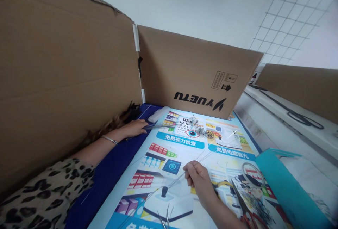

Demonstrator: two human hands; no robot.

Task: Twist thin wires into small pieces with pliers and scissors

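My left hand point(136, 128) reaches to the far left of the printed mat point(182, 158), its fingers closed over the ends of a bundle of thin strands point(161, 126). Nearer to me, my right hand point(198, 179) pinches long, thin, clear strands point(175, 179), which run down to the lower left and up to the right. Small shiny clusters point(200, 130) lie at the far end of the bundle. Scissors point(241, 200) with red-orange handles and a yellow-handled tool point(223, 184) lie right of my right hand. Silver tweezers point(166, 218) sit at the near edge, tips upward.
Cardboard panels point(66, 63) stand at the left and back point(169, 63). A clear plastic case point(158, 114) lies by the back corner, with dark feathery material point(129, 112) behind my left arm. At the right are a teal box point(290, 190), a wire tangle point(260, 208) and black scissors point(306, 120).
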